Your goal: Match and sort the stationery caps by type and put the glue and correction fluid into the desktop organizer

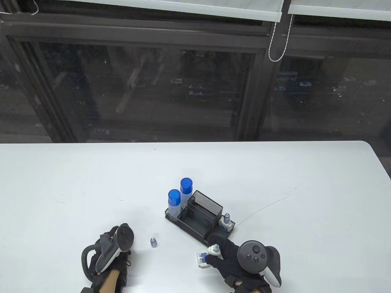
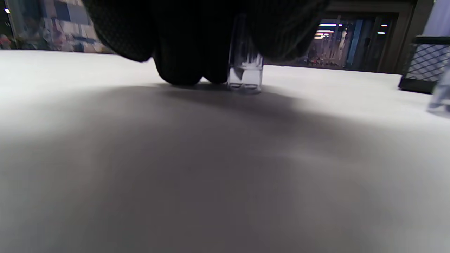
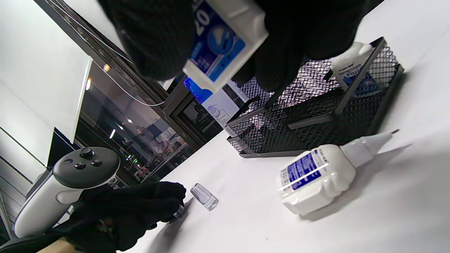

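Lying in right hand: correction fluid

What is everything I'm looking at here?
Table: one, white, under everything.
Organizer: one, black mesh, table centre.
Glue sticks: two, blue caps, at the organizer's left end.
Correction fluid bottles: three, white and blue; one in the organizer's right end, one uncapped lying on the table, one held.
Clear caps: two; one loose on the table, one at the left fingertips.
Left hand: black glove, on a cap.
Right hand: black glove, grips a bottle.
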{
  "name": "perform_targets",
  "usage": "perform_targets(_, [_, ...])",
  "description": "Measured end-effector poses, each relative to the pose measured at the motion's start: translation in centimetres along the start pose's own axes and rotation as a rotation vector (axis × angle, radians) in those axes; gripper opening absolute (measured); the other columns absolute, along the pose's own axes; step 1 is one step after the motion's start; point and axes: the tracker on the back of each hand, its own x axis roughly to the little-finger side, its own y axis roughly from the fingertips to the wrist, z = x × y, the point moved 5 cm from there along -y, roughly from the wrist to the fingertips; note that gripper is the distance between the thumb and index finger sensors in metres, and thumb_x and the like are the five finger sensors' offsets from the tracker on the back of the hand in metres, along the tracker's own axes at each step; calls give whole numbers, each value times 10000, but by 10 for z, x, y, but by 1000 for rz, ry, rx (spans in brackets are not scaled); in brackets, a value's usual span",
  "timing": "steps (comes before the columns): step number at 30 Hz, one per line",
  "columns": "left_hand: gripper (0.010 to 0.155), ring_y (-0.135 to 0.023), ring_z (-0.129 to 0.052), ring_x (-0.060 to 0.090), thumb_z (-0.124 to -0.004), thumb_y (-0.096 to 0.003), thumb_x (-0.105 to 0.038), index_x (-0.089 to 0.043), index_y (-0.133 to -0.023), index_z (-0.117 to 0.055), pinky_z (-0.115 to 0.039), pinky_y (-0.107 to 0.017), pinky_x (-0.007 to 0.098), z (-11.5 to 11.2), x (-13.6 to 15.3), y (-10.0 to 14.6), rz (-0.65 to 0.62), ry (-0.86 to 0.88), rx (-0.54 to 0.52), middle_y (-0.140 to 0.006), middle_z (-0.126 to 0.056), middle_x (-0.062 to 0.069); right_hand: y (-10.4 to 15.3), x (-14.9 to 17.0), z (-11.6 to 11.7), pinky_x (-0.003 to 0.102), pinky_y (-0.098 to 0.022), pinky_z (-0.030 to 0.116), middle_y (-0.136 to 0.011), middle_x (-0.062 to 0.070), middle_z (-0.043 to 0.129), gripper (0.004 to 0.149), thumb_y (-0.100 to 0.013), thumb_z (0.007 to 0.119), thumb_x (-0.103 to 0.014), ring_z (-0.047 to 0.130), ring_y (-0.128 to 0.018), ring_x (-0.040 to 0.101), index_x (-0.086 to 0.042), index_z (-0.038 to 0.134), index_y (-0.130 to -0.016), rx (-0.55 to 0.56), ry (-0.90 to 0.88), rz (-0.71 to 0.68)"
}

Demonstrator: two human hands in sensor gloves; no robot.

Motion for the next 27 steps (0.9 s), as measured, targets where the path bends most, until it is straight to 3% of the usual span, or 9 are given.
perform_targets(4, [476, -864, -996, 262, -781, -553, -407, -303, -1017, -748, -795, -645, 488, 9, -2, 3, -8, 11, -41, -1001, -921, 11, 0, 0, 1, 566, -648, 676, -971, 139, 794, 583, -465, 860, -345, 866, -811, 365, -198, 664, -994, -2, -4, 0])
perform_targets(9, [489, -805, -1035, 215, -799, -523, -467, -315, -988, -775, -836, -604, 453, 61, -16, 25, -114, 193, -195, -948, -959, -22, 0, 0, 1, 563, -648, 677, -962, 140, 803, 585, -458, 868, -350, 872, -802, 358, -194, 674, -987, 2, -5, 1])
perform_targets(14, [498, -781, -1047, 203, -808, -510, -499, -312, -971, -795, -844, -592, 446, 125, -63, 65, -382, 543, -256, -918, -979, -34, -1, 0, 3, 557, -644, 684, -951, 133, 814, 589, -448, 875, -360, 878, -792, 349, -196, 684, -981, -7, -17, -2])
perform_targets(18, [505, -765, -1049, 191, -816, -497, -523, -317, -957, -803, -846, -588, 440, 160, -114, 94, -612, 623, -245, -894, -988, -45, -1, -1, 4, 555, -643, 686, -948, 132, 818, 588, -447, 878, -362, 880, -788, 348, -194, 690, -978, -9, -28, -5])
perform_targets(22, [506, -761, -1049, 180, -832, -486, -530, -327, -948, -805, -847, -588, 438, 162, -151, 110, -719, 607, -240, -881, -991, -61, 0, -1, 3, 554, -643, 688, -946, 127, 822, 588, -444, 880, -364, 882, -787, 345, -198, 692, -977, 0, -34, -8])
perform_targets(27, [510, -756, -1050, 177, -846, -476, -530, -327, -942, -807, -846, -588, 438, 137, -179, 114, -766, 517, -192, -872, -993, -65, 0, -1, 4, 552, -640, 691, -942, 129, 826, 589, -441, 886, -363, 884, -785, 344, -196, 699, -974, -6, -40, -8])
